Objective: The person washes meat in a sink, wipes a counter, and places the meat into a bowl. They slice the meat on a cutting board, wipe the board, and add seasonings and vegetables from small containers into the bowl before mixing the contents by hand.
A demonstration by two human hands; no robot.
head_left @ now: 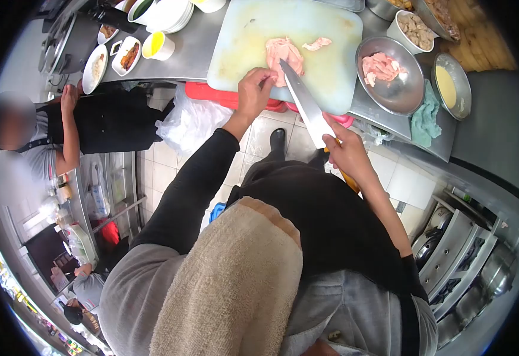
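A large piece of raw chicken (pixel 283 54) lies on the white cutting board (pixel 236 35), with a smaller scrap (pixel 317 44) to its right. At the near edge of the large piece, my left hand (pixel 255 92) pinches the meat between thumb and fingers. My right hand (pixel 351 151) is closed around the yellow handle of a kitchen knife (pixel 304 104). The broad blade slants up and left, and its tip rests on or just over the chicken. To the right of the board, a metal bowl (pixel 411 83) holds cut pieces of raw chicken (pixel 382 68).
A white tub of meat (pixel 415 32), a bowl of yellow liquid (pixel 448 88) and a green cloth (pixel 426 115) are at the right. Small dishes and a yellow-filled cup (pixel 158 46) stand at the left. A co-worker (pixel 63 124) stands by the counter at far left.
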